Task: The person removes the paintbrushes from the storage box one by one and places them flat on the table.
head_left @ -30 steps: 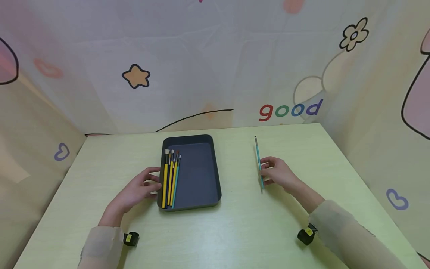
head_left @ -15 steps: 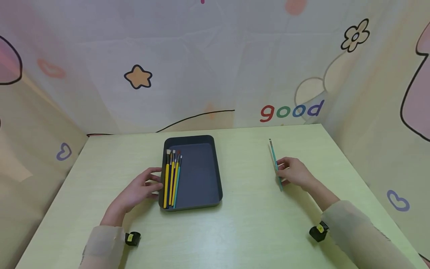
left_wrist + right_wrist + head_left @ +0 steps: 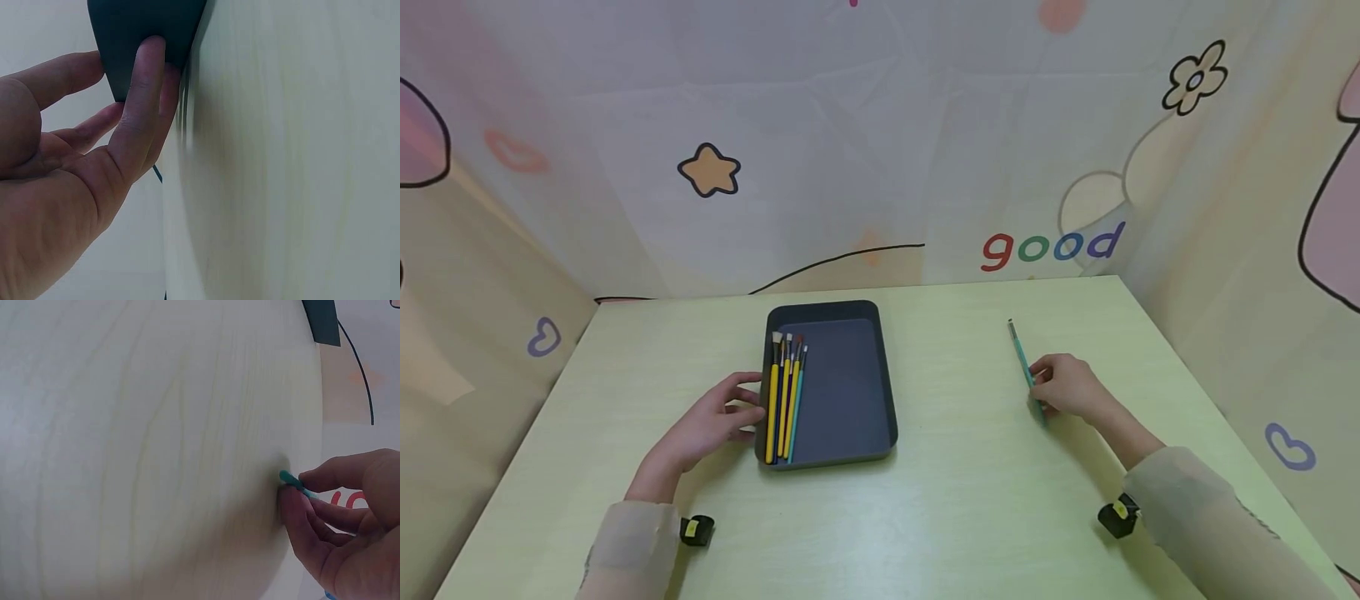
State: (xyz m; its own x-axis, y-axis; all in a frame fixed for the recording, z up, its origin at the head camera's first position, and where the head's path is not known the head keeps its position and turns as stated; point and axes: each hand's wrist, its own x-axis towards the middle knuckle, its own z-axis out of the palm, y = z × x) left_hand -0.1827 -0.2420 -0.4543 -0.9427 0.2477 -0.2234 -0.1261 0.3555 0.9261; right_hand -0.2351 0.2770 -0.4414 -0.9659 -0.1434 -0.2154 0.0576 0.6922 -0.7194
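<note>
A dark grey rectangular tray [image 3: 846,392] lies on the table. Several paintbrushes [image 3: 772,412] with yellow, dark blue and teal handles lie side by side along its left wall, bristles toward the back. My left hand [image 3: 703,429] rests its loosely extended fingertips on the tray's left outer side; the left wrist view shows the fingers against the tray wall [image 3: 128,25]. To the right, my right hand [image 3: 1067,385] pinches a teal paintbrush [image 3: 1021,352] between thumb and fingers, its tip pointing away. In the right wrist view, the handle end [image 3: 286,477] is close over the tabletop.
The pale wood table [image 3: 925,517] meets a printed cloth backdrop [image 3: 850,150] at its back edge, and cloth rises on both sides. Small black devices [image 3: 697,531] sit at both wrists.
My right hand has carried the teal paintbrush rightward and lowered it toward the tabletop. My left hand and the tray have stayed in place, apart from slight camera movement.
</note>
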